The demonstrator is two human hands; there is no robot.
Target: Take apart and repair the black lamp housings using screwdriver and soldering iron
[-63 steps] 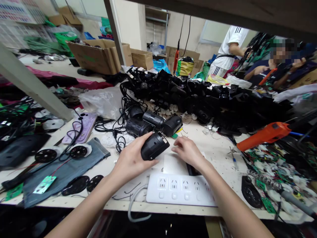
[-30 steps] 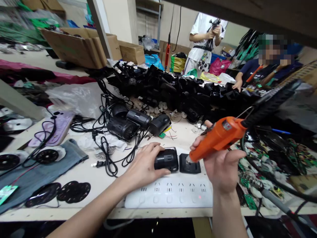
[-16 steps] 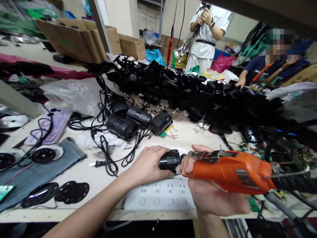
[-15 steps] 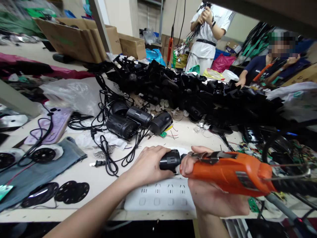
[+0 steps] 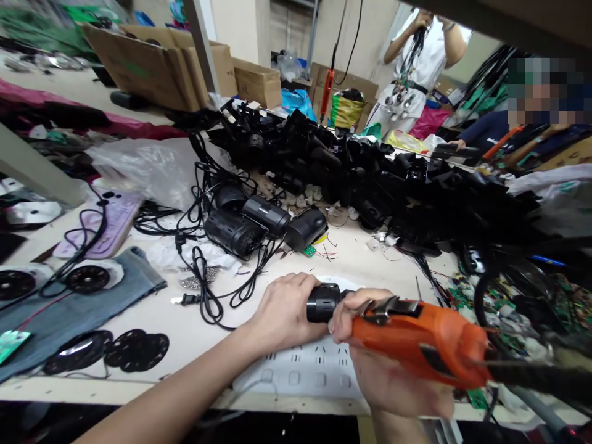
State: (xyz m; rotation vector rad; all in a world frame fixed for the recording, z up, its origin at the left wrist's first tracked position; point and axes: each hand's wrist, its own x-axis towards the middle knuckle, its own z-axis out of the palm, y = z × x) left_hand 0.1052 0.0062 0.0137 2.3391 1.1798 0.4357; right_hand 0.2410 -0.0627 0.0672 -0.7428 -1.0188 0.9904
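My left hand (image 5: 287, 311) is wrapped round a black cylindrical plastic housing (image 5: 322, 302) above the white power strip (image 5: 308, 373). My right hand (image 5: 370, 357) grips an orange electric screwdriver (image 5: 416, 339) with a metal clip along its top. The screwdriver's front end points left at the housing, and my right fingers cover its tip, so I cannot tell whether the bit touches. Beyond my left hand, several similar black housings (image 5: 234, 233) with cords lie on the worktop (image 5: 365, 268).
A heap of black plastic parts (image 5: 319, 154) spans the back of the table. Loose circuit boards and wires (image 5: 504, 320) lie at right. Black discs (image 5: 136, 350), a denim cloth (image 5: 129, 277) and a purple phone case (image 5: 108, 225) are at left. Two co-workers (image 5: 416, 61) are beyond the heap.
The housing and my left hand have shifted slightly right in view. The screwdriver's rear end has dipped a little. The co-worker in white has raised the cable bundle, showing silvery parts hanging from it.
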